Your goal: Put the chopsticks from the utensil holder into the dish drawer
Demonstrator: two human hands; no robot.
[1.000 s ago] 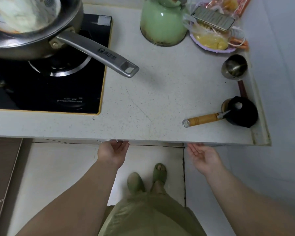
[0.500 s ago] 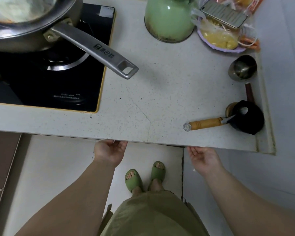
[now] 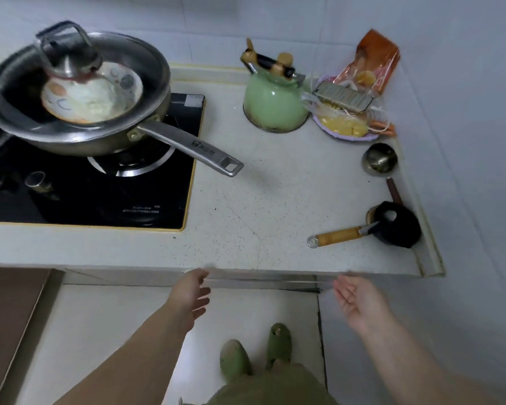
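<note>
My left hand (image 3: 191, 297) hangs just below the white countertop's front edge (image 3: 158, 260), fingers spread, holding nothing. My right hand (image 3: 357, 299) is at the same height further right, palm up and empty. Between them, under the counter edge, runs a thin pale strip with a dark line, the top of the drawer front (image 3: 263, 283); whether it is open or shut I cannot tell. No chopsticks and no utensil holder are in view.
A steel pan (image 3: 79, 118) with a plate and lid sits on the black hob (image 3: 85, 200), its handle (image 3: 193, 149) jutting right. A green kettle (image 3: 275, 103), a food bowl (image 3: 345, 127), a metal cup (image 3: 379, 159) and a wooden-handled tool (image 3: 339, 236) stand along the right.
Both hands have dropped away from the underside of the counter edge and their fingers have spread. My view has tilted up, showing more of the counter and wall.
</note>
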